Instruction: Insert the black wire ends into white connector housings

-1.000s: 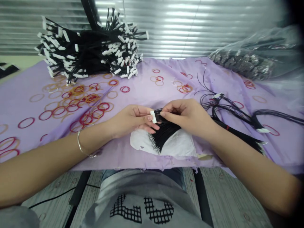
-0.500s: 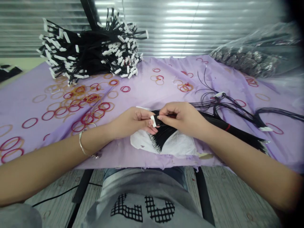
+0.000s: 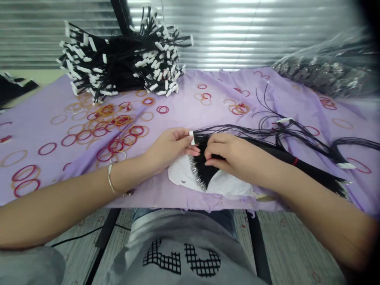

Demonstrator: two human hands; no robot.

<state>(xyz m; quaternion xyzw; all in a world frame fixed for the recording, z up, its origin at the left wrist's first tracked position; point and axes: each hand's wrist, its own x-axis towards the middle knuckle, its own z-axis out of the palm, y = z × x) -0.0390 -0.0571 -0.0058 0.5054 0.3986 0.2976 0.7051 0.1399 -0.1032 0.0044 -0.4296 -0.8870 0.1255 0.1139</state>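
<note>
So, over at 11 o'clock a big wire pile [image 3: 118, 59] is sitting on purple cloth [image 3: 44, 130], with rubber bands [image 3: 115, 145] lying scattered nearby. Up front at 12, my left hand [image 3: 169, 148] is pinching a white connector [image 3: 192, 137] between thumb and fingertips, while the right hand [image 3: 233, 154] is pressing black wires [image 3: 204, 170] with curled fingers [image 3: 213, 149] above a white sheet [image 3: 181, 174]. Loose wires [image 3: 297, 134] are lying at 3, and a plastic bag [image 3: 323, 75] is sitting at 2.
</note>
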